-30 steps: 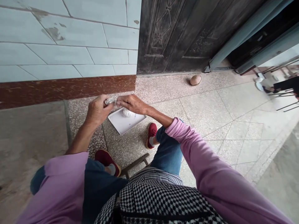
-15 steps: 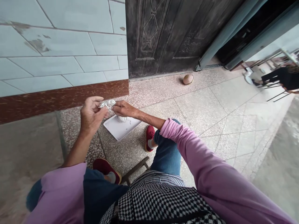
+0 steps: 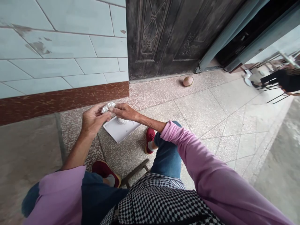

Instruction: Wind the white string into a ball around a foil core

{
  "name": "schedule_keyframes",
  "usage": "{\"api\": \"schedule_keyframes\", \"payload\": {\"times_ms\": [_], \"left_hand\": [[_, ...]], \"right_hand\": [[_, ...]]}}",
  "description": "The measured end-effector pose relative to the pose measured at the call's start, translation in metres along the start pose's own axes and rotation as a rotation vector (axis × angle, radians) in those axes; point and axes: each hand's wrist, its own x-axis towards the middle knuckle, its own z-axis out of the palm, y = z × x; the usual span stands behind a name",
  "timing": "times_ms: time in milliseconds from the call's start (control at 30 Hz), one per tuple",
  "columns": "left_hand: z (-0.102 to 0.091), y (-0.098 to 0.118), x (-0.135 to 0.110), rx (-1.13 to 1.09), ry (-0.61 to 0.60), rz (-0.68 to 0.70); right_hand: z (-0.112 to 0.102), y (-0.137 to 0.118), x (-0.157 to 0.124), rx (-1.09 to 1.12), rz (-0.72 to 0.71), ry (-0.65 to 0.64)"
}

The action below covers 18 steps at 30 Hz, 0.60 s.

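A small crumpled silvery wad, like foil (image 3: 107, 107), is pinched between both my hands above the floor. My left hand (image 3: 93, 120) cups it from below with curled fingers. My right hand (image 3: 123, 111) grips its right end with thumb and fingertips. Under the hands a white flat tray (image 3: 120, 130) lies on the terrazzo floor, with another silvery lump (image 3: 122, 120) on it, partly hidden by my right hand.
I sit on a low wooden stool (image 3: 136, 170), red shoes (image 3: 149, 140) on the floor. A tiled wall (image 3: 63, 59) and dark metal door (image 3: 168, 34) stand ahead. A round brown object (image 3: 187, 81) lies by the door. Another person sits at far right (image 3: 284, 79).
The view has shifted slightly. My hands stay together on the silvery wad, which has been turned and squeezed between the fingers; the left fingers have curled closer around it.
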Motion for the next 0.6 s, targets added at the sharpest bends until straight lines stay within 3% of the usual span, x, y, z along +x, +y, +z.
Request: {"api": "schedule_keyframes", "payload": {"times_ms": [167,233,367,467,533,600], "left_hand": [[-0.016,-0.004,0.02,-0.095,0.224,-0.053],[-0.022,-0.006,0.024,-0.002,0.222,-0.081],[-0.021,-0.01,0.017,0.193,-0.067,-0.137],[-0.015,-0.01,0.005,0.206,-0.302,-0.166],[-0.011,-0.009,-0.001,0.12,-0.331,-0.181],[-0.008,-0.009,-0.002,-0.037,-0.282,-0.195]], "right_hand": [[0.002,-0.012,-0.018,-0.425,-0.116,-0.15],[0.001,-0.019,-0.022,-0.567,-0.134,-0.18],[-0.018,-0.037,-0.017,-0.731,-0.113,-0.079],[-0.04,-0.049,-0.01,-0.827,-0.06,-0.041],[-0.048,-0.054,-0.009,-0.885,-0.017,-0.051],[-0.048,-0.056,-0.011,-0.941,0.018,-0.081]]}}
